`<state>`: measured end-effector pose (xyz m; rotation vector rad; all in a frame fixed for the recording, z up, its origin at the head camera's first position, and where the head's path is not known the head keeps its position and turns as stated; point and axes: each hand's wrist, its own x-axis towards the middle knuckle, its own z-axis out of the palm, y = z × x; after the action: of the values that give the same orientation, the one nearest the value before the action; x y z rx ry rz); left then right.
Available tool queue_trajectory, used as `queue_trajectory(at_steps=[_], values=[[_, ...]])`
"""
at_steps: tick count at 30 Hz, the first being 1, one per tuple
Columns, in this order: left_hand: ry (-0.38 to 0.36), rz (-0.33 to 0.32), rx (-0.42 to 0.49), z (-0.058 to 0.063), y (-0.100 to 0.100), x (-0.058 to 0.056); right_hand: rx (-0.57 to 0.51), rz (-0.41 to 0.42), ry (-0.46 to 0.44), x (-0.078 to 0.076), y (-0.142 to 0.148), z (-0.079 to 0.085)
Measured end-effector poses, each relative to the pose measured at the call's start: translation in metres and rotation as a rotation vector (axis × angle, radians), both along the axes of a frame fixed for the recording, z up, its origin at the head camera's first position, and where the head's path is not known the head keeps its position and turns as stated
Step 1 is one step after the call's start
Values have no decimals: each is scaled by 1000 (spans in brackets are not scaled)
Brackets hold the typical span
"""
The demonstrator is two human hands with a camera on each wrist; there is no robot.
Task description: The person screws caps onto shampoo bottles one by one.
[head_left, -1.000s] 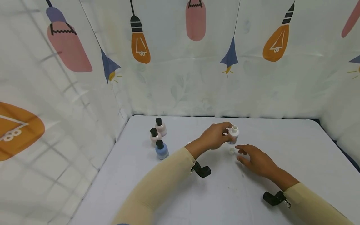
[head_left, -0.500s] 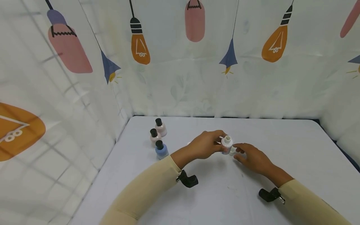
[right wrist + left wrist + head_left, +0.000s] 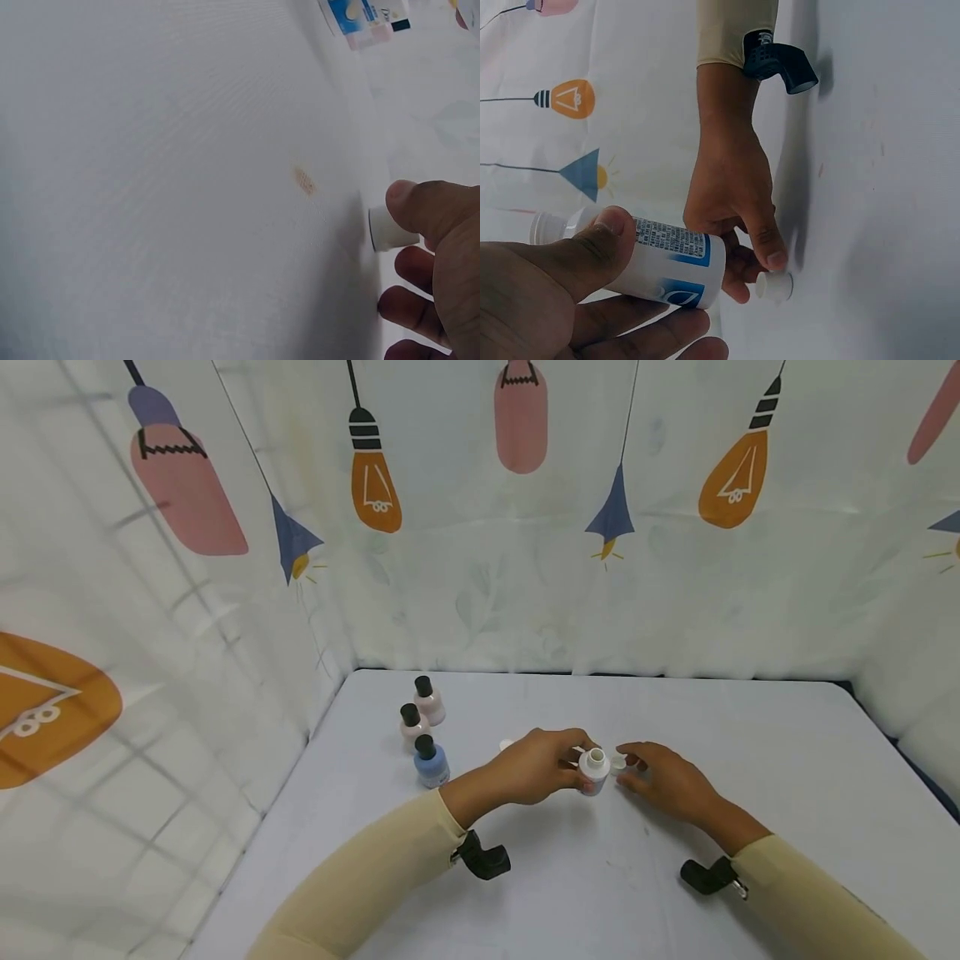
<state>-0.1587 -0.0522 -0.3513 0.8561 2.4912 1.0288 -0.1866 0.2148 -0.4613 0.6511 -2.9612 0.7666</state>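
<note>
In the head view my left hand [image 3: 536, 768] holds a small white plastic bottle [image 3: 595, 770] tilted above the table, its mouth uncapped. The left wrist view shows the thumb on one side of this bottle [image 3: 671, 259] and fingers under it, with a blue label and small print. A white screw cap [image 3: 775, 286] sits on the table just beyond. My right hand [image 3: 667, 781] reaches to it, thumb and index fingertips right at its sides, other fingers loosely bent. From the right wrist, the thumb overlaps the cap [image 3: 390, 229].
At the left stand two pale pink bottles [image 3: 431, 706] and one blue bottle [image 3: 432, 767], all with black caps. Something white [image 3: 506, 744] peeks out behind my left hand. White cloth covers the table [image 3: 750, 735]; a printed curtain [image 3: 480, 568] hangs behind.
My left hand has brought the bottle down and to the left, nearer me. My right hand has shifted slightly left, closing in on the cap, which stays in place.
</note>
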Motion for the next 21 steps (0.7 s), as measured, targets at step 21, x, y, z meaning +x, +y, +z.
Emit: queue_trajectory(at_steps=[21], values=[[-72,18,14,-41,-18,16,30,-29,16,-4,-8,0]])
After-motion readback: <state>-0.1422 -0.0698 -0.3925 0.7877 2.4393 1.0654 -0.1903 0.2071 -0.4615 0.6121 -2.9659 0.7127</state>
